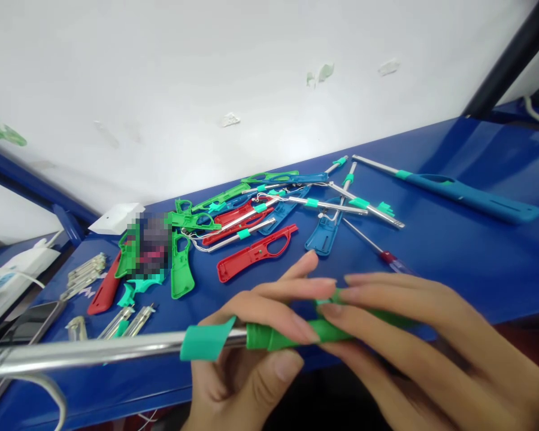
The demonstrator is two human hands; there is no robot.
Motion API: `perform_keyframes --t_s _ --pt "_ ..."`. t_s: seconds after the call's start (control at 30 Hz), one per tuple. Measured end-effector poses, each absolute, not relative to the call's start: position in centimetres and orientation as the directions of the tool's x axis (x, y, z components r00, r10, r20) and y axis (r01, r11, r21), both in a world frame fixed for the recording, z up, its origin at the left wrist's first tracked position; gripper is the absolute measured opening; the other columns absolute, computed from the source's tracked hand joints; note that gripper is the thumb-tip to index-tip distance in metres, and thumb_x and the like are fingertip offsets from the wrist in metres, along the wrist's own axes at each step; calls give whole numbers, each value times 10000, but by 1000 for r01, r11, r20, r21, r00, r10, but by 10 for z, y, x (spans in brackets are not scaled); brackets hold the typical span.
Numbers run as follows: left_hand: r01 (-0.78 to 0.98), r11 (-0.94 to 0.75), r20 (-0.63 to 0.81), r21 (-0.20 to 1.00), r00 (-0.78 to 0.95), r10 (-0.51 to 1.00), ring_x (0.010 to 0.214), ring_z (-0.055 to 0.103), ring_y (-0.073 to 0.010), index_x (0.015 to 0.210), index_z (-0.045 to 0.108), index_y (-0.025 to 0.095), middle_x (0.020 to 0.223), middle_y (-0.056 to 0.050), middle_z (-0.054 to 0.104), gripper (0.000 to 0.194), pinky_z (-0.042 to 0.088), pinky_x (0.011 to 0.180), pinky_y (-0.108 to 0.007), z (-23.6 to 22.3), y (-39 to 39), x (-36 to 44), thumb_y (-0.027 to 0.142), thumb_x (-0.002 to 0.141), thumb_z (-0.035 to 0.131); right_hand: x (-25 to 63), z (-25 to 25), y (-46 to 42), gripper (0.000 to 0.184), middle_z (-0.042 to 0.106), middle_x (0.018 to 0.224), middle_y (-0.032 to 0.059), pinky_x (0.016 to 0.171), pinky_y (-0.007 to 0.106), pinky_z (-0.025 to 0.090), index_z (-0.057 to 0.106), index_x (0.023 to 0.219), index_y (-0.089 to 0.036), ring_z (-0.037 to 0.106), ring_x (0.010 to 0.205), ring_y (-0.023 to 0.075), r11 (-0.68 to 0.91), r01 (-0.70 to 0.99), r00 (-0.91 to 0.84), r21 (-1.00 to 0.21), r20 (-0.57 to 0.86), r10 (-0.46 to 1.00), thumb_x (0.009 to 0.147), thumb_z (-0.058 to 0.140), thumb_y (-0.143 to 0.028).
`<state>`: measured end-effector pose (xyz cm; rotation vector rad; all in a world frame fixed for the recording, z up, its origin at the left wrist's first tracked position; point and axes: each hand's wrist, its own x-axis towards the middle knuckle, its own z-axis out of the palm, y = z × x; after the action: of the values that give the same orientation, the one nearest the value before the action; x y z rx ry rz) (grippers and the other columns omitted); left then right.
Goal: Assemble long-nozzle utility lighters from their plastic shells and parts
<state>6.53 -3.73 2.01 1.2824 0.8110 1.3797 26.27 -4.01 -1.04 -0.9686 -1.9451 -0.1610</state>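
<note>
Both my hands hold one long lighter close to the camera. Its green plastic body (273, 336) lies across my fingers, and a shiny metal tube (94, 350) with a teal collar (204, 342) sticks out to the left. My left hand (251, 347) wraps the green body from below, thumb under it. My right hand (413, 335) presses its fingertips on the body's right part, fingers close together.
On the blue table (453, 239) lies a heap of lighter shells, red (256, 254), green (182, 269) and blue (323, 230), with metal tubes among them. One assembled blue lighter (467, 194) lies far right. A phone (27, 326) and metal parts (83, 275) sit at the left.
</note>
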Motion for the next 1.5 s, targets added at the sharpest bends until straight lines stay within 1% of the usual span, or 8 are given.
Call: perform_keyframes --t_s 0.23,0.37,0.43,0.57,0.73,1.1,1.3,1.5 --pt "-123 -107 127 987 170 977 1292 788 -259 1282 833 330 1376 -22 820 260 643 1128 -337 3 -23 38 253 1034 808 259 -9 -21 122 832 1243 -109 978 197 625 654 1260 -358 802 1105 94 623 585 -364 -520 518 774 1185 559 -342" --pt "374 -54 -49 926 261 964 592 760 -135 1237 795 293 882 26 840 187 659 588 -209 13 -24 12 350 1112 667 257 -16 -14 188 824 1249 -103 995 193 598 655 1328 -341 771 1098 90 632 596 -388 -495 512 766 1205 513 -324" --pt "612 -250 108 750 260 960 472 653 -121 987 790 282 707 54 750 165 532 425 -202 18 -30 4 341 1080 667 258 -20 -13 208 814 1290 -115 1075 190 547 660 1348 -333 741 1150 83 643 619 -403 -452 519 753 1205 513 -295" --pt "770 -500 567 397 222 793 780 739 -127 984 741 285 916 42 752 135 629 730 -231 11 -39 1 180 1043 681 262 -25 -13 301 752 1457 -135 1192 205 444 619 1470 -331 636 1301 106 655 653 -484 -380 456 747 1195 532 -244" --pt "669 -704 506 238 533 678 1476 565 -185 1401 698 207 1482 -61 677 351 415 1322 -346 -5 -26 6 59 1087 640 261 -22 -13 281 768 1433 -61 1090 240 504 609 1455 -252 615 1236 148 707 646 -562 -286 449 695 1222 451 -247" --pt "624 -658 480 422 462 746 1141 744 -145 1312 732 252 1324 1 773 310 577 1039 -313 -12 -14 9 63 1104 601 260 -10 -10 268 789 1399 -59 1012 252 580 610 1441 -278 688 1203 137 702 641 -581 -311 402 708 1230 446 -297" --pt "708 -685 605 172 473 641 1514 512 -249 1409 705 284 1500 -64 651 418 396 1314 -475 -6 -16 13 44 1066 694 259 7 1 261 856 1187 -56 852 261 609 720 1274 -310 816 982 139 619 636 -512 -461 348 786 1217 467 -330" --pt "687 -727 634 19 554 539 1279 581 -206 1304 718 217 1305 -25 704 296 383 1279 -385 2 -20 13 33 1122 577 258 28 20 518 783 816 -26 666 308 573 796 894 -294 731 742 191 268 533 -473 -803 -20 881 1139 495 -636"
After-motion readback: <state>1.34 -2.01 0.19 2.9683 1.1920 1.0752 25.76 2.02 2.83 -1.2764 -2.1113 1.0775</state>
